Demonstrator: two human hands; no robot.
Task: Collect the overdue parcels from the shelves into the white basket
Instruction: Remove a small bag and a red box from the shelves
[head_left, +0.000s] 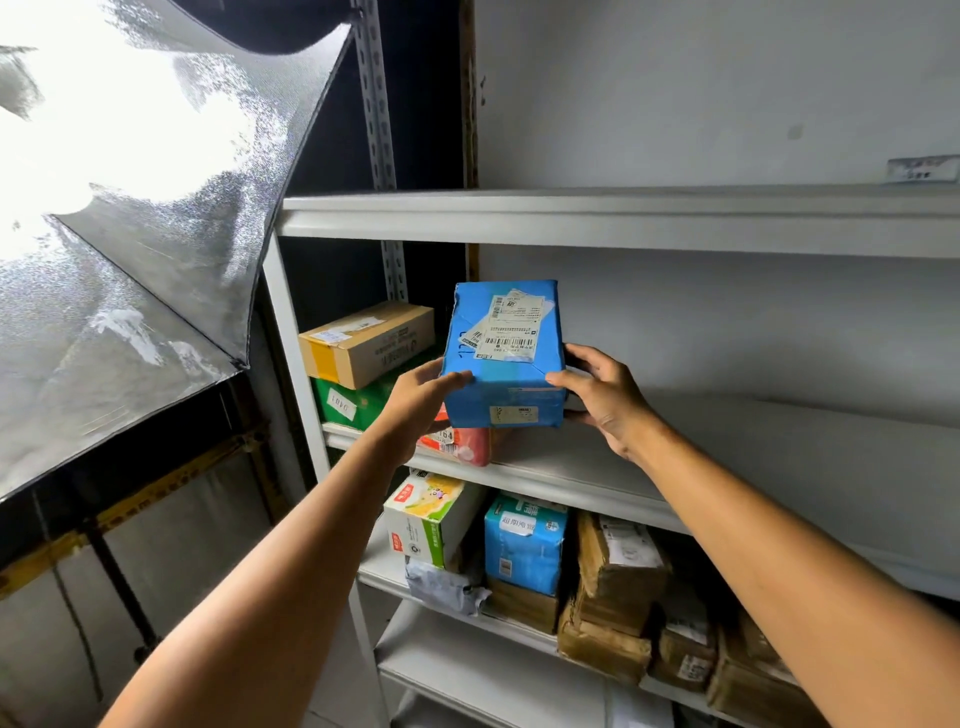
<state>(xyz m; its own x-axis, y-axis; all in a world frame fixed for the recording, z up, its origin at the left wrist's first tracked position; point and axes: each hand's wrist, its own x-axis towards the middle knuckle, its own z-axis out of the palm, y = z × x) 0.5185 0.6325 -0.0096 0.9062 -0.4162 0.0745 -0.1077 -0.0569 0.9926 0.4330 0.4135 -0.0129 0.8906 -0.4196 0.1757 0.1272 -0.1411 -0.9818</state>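
**Blue parcel held between both hands at the middle shelf**

The blue parcel (504, 358) is in front of the middle shelf (571, 488), just above a red packet (465, 447); whether it rests on that packet cannot be told. The left hand (415, 410) clasps its lower left corner. The right hand (602, 400) grips the right side, thumb on the labelled face and fingers behind.

It looks like a paper-wrapped box: stiff, with a creased wrapper and probably light, since it sits easily between two hands. The wrap may be a little slick, so opposite side walls near the bottom corners seem the safest hold, clear of the loose labels.

The upper shelf (623, 223) leaves open space above it, and the shelf is bare to the right. On the left, a brown carton (369, 343) on a green box (358, 402) stands near, so the free way out is straight towards the person. The white basket is not in view
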